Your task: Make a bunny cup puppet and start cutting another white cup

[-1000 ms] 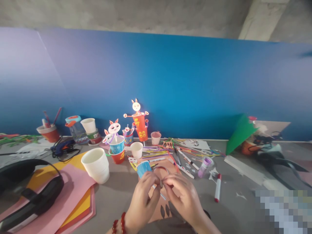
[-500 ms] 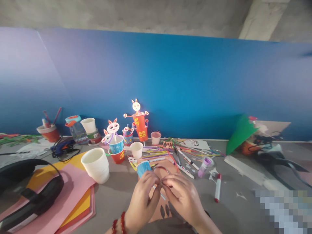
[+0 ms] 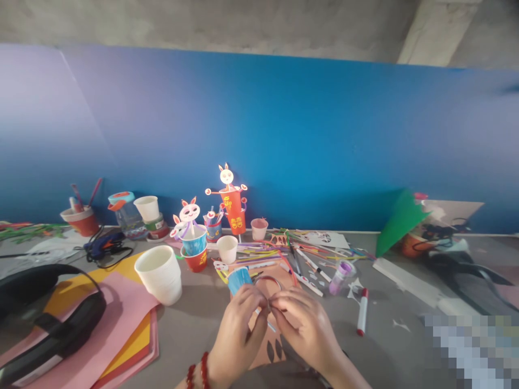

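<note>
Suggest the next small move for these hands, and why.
I'd probably ease the right hand slightly aside while the left hand holds its pinch. Both hands' fingertips crowd together above the orange sheet, hiding whatever lies between them. The blue cup sits tilted just beyond the left hand, so moving the right seems less likely to nudge it.

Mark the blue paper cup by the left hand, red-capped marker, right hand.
Blue paper cup (image 3: pixel 239 278), head view: side wall
Red-capped marker (image 3: pixel 362 312), head view: white barrel
Right hand (image 3: pixel 306 320), head view: back of hand
</note>
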### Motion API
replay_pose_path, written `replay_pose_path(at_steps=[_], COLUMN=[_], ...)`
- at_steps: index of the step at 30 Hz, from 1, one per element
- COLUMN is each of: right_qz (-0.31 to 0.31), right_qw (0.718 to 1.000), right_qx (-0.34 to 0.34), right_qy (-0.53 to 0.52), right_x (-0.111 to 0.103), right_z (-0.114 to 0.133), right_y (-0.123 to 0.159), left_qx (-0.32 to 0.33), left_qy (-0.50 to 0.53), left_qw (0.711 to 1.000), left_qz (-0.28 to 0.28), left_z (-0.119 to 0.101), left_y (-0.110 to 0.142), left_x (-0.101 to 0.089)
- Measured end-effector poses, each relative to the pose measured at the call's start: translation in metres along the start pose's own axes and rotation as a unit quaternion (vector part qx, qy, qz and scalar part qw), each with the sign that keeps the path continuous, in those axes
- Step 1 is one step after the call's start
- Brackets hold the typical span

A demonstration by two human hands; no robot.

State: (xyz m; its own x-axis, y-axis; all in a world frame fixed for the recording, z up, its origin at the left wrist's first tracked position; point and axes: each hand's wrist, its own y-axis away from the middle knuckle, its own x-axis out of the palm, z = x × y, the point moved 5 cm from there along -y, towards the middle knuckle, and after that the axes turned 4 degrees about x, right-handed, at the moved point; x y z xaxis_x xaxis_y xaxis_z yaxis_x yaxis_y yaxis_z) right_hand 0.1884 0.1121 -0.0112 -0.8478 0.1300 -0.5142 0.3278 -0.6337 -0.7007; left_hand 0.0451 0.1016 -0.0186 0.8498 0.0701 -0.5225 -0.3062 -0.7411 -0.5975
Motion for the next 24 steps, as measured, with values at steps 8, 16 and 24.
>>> replay_pose_path(at_steps=[8,16,24], right_qz=[-0.005,0.016,0.025], right_qw=[0.999,0.996,0.995], right_qx=[0.029,0.066,0.079], right_qy=[-0.028,-0.049,-0.064], right_x=[-0.0017,0.0017,0.0027], right_z=[0.001,-0.0043,-0.0051], right_y=[-0.0008,-0.0003,-0.0005], left_qx=[0.023,0.048,0.051], left_qy=[-0.009,-0.043,-0.054], left_qw=[1.0,0.998,0.997], left_qz=[-0.002,0.014,0.021], left_z=[-0.0052,-0.0099,-0.0079], left_y=[-0.0012,-0.0008,0.0], left_x=[-0.0005,-0.0003,0.0014])
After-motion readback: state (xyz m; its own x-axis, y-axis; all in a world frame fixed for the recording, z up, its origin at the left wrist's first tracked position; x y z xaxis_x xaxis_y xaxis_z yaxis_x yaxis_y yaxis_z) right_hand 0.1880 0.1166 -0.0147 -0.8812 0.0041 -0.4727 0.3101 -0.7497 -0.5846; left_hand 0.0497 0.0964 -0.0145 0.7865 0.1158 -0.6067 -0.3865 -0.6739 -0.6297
